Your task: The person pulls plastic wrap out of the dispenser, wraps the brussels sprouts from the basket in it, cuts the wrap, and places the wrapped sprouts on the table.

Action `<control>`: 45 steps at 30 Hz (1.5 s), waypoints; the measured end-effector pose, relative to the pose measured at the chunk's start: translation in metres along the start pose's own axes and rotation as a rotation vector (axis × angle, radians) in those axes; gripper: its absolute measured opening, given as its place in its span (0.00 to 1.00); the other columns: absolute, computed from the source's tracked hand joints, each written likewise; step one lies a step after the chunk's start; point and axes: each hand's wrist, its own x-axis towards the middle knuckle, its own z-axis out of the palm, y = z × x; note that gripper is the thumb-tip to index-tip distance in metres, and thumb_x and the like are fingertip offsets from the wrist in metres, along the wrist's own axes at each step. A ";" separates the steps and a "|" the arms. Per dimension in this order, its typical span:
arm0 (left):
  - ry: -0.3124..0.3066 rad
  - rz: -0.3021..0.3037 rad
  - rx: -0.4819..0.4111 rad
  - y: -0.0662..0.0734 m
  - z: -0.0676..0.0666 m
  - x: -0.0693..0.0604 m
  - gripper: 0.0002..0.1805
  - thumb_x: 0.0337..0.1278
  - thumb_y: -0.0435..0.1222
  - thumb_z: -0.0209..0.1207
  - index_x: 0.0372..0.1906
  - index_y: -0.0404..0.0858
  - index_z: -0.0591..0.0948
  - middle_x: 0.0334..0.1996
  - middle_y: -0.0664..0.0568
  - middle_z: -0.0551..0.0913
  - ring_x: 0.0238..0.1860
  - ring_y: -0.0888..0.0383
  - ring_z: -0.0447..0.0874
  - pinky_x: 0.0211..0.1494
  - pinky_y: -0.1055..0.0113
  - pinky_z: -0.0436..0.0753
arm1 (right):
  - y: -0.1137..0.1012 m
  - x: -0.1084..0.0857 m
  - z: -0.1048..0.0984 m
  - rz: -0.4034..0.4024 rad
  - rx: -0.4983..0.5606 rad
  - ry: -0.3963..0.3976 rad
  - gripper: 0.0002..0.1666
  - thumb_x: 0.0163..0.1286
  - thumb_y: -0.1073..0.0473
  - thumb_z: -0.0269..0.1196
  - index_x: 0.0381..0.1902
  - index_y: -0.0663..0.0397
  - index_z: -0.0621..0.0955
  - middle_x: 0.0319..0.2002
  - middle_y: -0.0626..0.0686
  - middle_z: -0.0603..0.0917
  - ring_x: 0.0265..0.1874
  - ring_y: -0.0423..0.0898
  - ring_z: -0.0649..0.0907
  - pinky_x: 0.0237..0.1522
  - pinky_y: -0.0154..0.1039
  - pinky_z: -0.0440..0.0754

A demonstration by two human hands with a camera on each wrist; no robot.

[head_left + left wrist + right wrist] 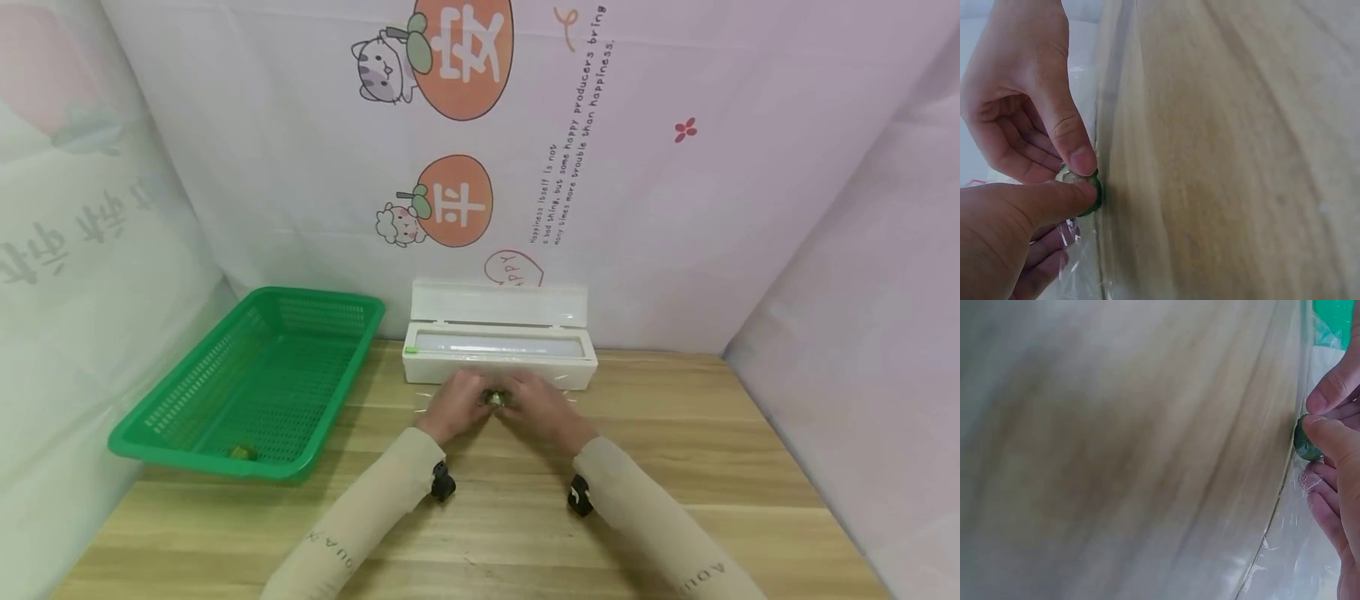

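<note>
A small round green vegetable piece (496, 399) with a pale end is in both hands, just in front of the white cling film box (498, 371). My left hand (456, 404) holds its left side, thumb on top and fingers curled beneath. From the other side my right hand (540, 408) grips it the same way. Both thumbs press close together on the green piece (1090, 197) in the left wrist view. Clear cling film (1294, 550) spreads around and under the fingers. How far it wraps the piece is hard to tell.
At the left stands a green plastic basket (367, 350) with a small yellow-green item (242, 452) in its near corner. The box's lid (498, 304) is raised against the printed cloth backdrop (637, 208). Wooden tabletop (517, 533) lies under the forearms.
</note>
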 end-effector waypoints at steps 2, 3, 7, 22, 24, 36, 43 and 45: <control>-0.004 0.019 0.009 0.003 -0.003 -0.002 0.16 0.53 0.31 0.77 0.48 0.41 0.90 0.45 0.49 0.92 0.47 0.52 0.91 0.56 0.60 0.90 | -0.003 -0.004 -0.003 -0.001 -0.001 0.008 0.22 0.69 0.52 0.74 0.57 0.51 0.85 0.51 0.54 0.89 0.52 0.52 0.88 0.57 0.48 0.89; -0.011 0.027 0.015 0.006 -0.005 -0.004 0.16 0.53 0.31 0.77 0.48 0.41 0.90 0.45 0.50 0.92 0.47 0.52 0.91 0.56 0.61 0.90 | -0.005 -0.006 -0.006 -0.003 -0.002 0.009 0.21 0.69 0.52 0.74 0.56 0.51 0.86 0.51 0.54 0.89 0.51 0.51 0.88 0.56 0.47 0.89; -0.035 0.065 0.037 0.017 -0.019 -0.010 0.16 0.57 0.34 0.76 0.50 0.42 0.90 0.46 0.50 0.92 0.47 0.54 0.91 0.55 0.63 0.90 | -0.015 -0.012 -0.019 -0.039 -0.034 0.022 0.21 0.65 0.54 0.76 0.55 0.52 0.86 0.48 0.54 0.89 0.47 0.50 0.89 0.51 0.46 0.91; -0.050 0.151 0.052 0.046 -0.074 -0.018 0.13 0.58 0.35 0.75 0.49 0.39 0.90 0.43 0.52 0.92 0.46 0.56 0.91 0.52 0.66 0.90 | -0.047 -0.012 -0.065 -0.229 -0.122 0.164 0.18 0.60 0.55 0.80 0.44 0.56 0.87 0.40 0.50 0.92 0.38 0.43 0.90 0.41 0.34 0.91; -0.053 0.158 0.059 0.050 -0.079 -0.018 0.14 0.58 0.35 0.76 0.48 0.39 0.90 0.42 0.52 0.92 0.45 0.56 0.91 0.51 0.67 0.90 | -0.050 -0.013 -0.070 -0.241 -0.125 0.173 0.18 0.60 0.55 0.81 0.43 0.56 0.87 0.40 0.51 0.91 0.37 0.43 0.90 0.41 0.34 0.91; -0.154 0.114 0.004 0.050 -0.046 -0.039 0.12 0.55 0.37 0.77 0.44 0.41 0.91 0.39 0.54 0.92 0.42 0.58 0.90 0.49 0.73 0.88 | -0.047 -0.036 -0.038 -0.259 -0.052 0.090 0.19 0.58 0.55 0.82 0.42 0.58 0.88 0.37 0.51 0.91 0.33 0.42 0.89 0.38 0.31 0.89; -0.214 0.043 -0.094 0.038 -0.021 -0.048 0.10 0.57 0.34 0.76 0.44 0.42 0.91 0.43 0.55 0.94 0.47 0.61 0.91 0.55 0.73 0.88 | -0.046 -0.047 -0.020 -0.160 0.027 -0.034 0.14 0.66 0.54 0.76 0.44 0.56 0.87 0.37 0.50 0.90 0.34 0.40 0.88 0.38 0.27 0.88; -0.231 0.028 -0.136 0.036 -0.020 -0.047 0.10 0.57 0.33 0.75 0.45 0.41 0.91 0.44 0.53 0.94 0.48 0.60 0.92 0.57 0.71 0.88 | -0.045 -0.047 -0.018 -0.145 0.058 -0.045 0.14 0.66 0.55 0.76 0.44 0.56 0.87 0.38 0.50 0.90 0.35 0.41 0.89 0.39 0.27 0.88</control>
